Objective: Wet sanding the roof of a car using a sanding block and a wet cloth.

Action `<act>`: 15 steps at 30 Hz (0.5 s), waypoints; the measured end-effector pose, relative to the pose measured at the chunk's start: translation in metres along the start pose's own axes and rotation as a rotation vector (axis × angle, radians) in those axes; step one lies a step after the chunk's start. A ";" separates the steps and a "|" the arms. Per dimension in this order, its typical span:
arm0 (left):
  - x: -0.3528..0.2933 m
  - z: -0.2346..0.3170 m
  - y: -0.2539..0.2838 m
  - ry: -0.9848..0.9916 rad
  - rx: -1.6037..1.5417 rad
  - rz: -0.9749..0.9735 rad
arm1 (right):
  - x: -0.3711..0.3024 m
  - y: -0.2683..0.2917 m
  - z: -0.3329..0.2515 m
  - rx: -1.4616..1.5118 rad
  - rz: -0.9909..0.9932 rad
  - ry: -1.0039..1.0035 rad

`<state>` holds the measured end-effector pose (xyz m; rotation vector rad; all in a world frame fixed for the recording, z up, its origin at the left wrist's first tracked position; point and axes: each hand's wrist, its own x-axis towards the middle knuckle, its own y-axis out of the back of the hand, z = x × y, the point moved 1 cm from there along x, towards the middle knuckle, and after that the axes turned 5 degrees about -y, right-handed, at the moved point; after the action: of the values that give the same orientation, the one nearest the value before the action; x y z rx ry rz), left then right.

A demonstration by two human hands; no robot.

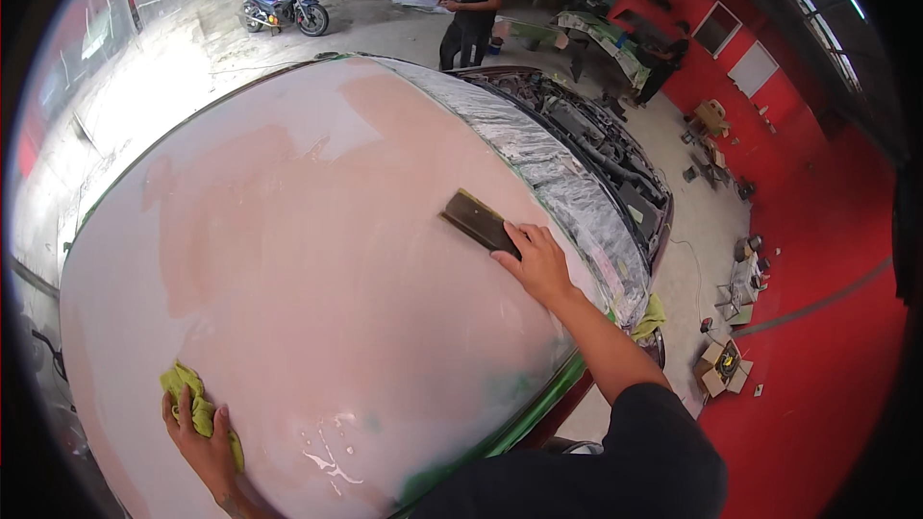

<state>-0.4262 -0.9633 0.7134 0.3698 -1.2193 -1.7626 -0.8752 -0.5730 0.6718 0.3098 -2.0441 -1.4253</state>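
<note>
Beneath both hands spreads a car roof [288, 259], pale white with pinkish patches and a wet puddle near its front edge. My right hand [538, 259] grips one end of a dark sanding block [478, 219], which lies on the roof toward the right side. At the lower left, my left hand [204, 437] rests on a crumpled yellow-green cloth [187, 394] against the roof, fingers bent over it. Green masking tape [538, 407] runs along the near roof edge.
Plastic sheeting [577, 221] covers the windshield side, beyond which the engine bay [596, 135] lies exposed. Another yellow-green cloth [651, 317] hangs by the roof's right corner. One person [473, 5] stands past the car, another [663, 62] farther right. A motorcycle [284, 10] and an open cardboard box [723, 368] are on the floor.
</note>
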 end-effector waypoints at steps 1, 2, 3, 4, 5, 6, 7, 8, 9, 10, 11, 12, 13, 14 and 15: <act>0.002 0.003 -0.003 -0.012 0.002 -0.006 | 0.029 -0.011 0.015 -0.033 0.017 -0.013; 0.003 0.006 -0.005 -0.025 -0.003 -0.003 | 0.060 -0.020 0.022 -0.039 -0.007 -0.104; 0.004 0.008 -0.005 -0.036 0.000 -0.004 | 0.093 -0.024 0.026 -0.076 -0.055 -0.197; 0.004 0.011 -0.005 -0.048 0.000 -0.007 | 0.119 -0.033 0.038 -0.090 -0.076 -0.237; 0.003 0.011 -0.007 -0.056 0.000 -0.006 | 0.126 -0.040 0.038 -0.089 -0.071 -0.242; 0.003 0.007 -0.007 -0.052 -0.009 -0.012 | 0.129 -0.045 0.034 -0.106 -0.082 -0.268; 0.004 0.005 -0.008 -0.050 -0.018 -0.021 | 0.126 -0.047 0.033 -0.123 -0.094 -0.296; 0.004 0.005 -0.009 -0.049 -0.010 -0.020 | 0.112 -0.052 0.030 -0.108 -0.079 -0.238; 0.005 0.005 -0.010 -0.040 -0.013 -0.010 | 0.093 -0.050 0.025 -0.100 -0.088 -0.240; 0.001 0.002 -0.007 -0.025 -0.008 -0.006 | 0.067 -0.036 0.010 -0.060 -0.091 -0.178; 0.000 0.001 -0.004 -0.010 0.013 -0.017 | 0.039 -0.020 -0.007 -0.017 -0.099 -0.114; 0.001 0.001 0.000 -0.023 0.004 -0.013 | 0.007 -0.003 -0.020 -0.001 -0.083 -0.071; 0.003 0.002 0.003 -0.039 -0.007 -0.006 | -0.018 0.012 -0.027 0.016 -0.063 -0.029; 0.005 0.005 0.005 -0.020 0.015 -0.009 | -0.034 0.024 -0.030 0.001 -0.072 0.005; 0.007 0.011 0.002 -0.020 0.008 -0.012 | -0.041 0.029 -0.028 -0.017 -0.079 0.040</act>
<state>-0.4358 -0.9631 0.7218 0.3654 -1.2406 -1.7763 -0.8215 -0.5624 0.6897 0.4129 -2.0067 -1.4705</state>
